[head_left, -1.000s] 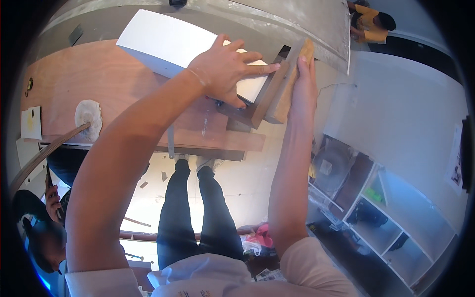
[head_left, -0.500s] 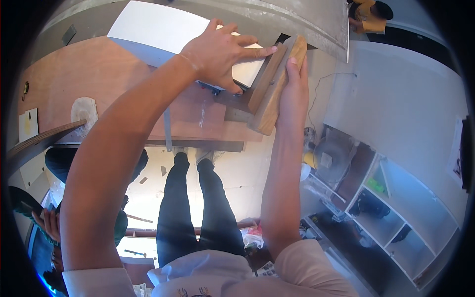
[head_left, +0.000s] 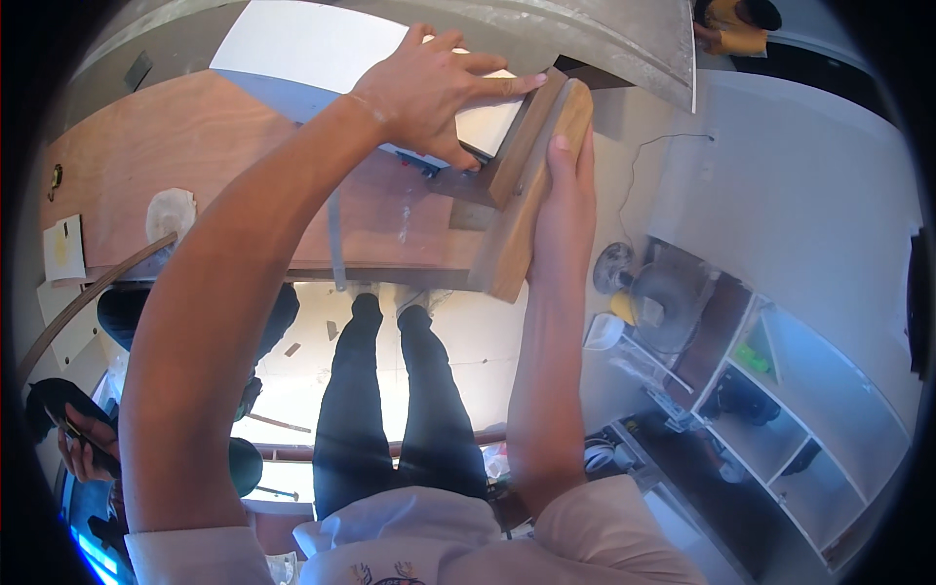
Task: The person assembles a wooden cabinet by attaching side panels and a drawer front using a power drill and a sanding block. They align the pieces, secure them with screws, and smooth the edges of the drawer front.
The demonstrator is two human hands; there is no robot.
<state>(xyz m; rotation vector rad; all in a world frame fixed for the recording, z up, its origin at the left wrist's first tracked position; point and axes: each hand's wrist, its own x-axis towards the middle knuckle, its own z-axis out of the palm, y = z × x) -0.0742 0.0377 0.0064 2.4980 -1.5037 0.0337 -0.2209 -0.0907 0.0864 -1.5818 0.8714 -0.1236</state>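
Observation:
My left hand lies with fingers spread over a white box-like piece. Its index fingertip rests on the edge of a brown wooden strip, and its thumb is at the piece's near edge. In my right hand is a long, light wooden block, thumb on its near face and fingers largely hidden behind it. The block stands tilted alongside the strip's outer side, seemingly against it. A thin grey layer shows along the block's upper edge.
A reddish wooden table stretches left, with a white powdery patch and a tape measure on it. At lower left a person's hand holds a phone. A fan and white shelving stand at right.
My right hand has slid the wooden block toward me along the brown strip. My left hand stays on the white piece. The view has shifted slightly.

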